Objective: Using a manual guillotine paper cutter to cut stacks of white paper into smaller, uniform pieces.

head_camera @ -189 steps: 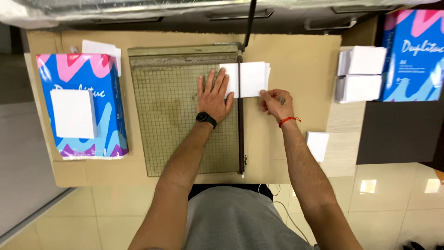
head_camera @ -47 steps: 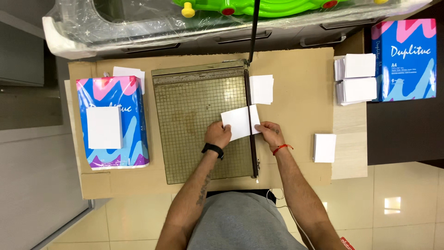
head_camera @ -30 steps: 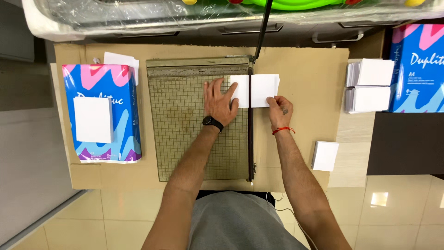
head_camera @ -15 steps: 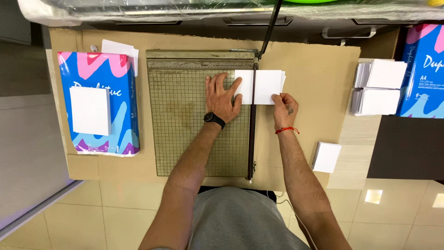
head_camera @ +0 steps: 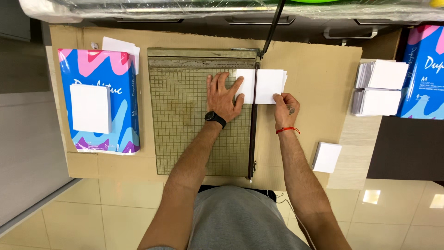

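The left hand lay flat on the paper cutter, fingers spread, its grip released; the thumb and palm edge pressed down the left end of a white paper stack. A black watch sat on that wrist. The stack lay across the cutter's right edge, near the top of the board, part on the gridded bed and part over the brown tabletop. The right hand rested on the tabletop just right of the cutting edge, its fingertips pinching the stack's lower right corner. A red string circled that wrist. The blade arm stood raised, slanting up from the cutter's top right corner.

On the left lay a colourful paper ream with a small white stack on top of it, and a loose sheet just beyond. Two piles of cut sheets sat well apart to the right, beside a second ream. Another small pile lay nearer, to the right of the right forearm.
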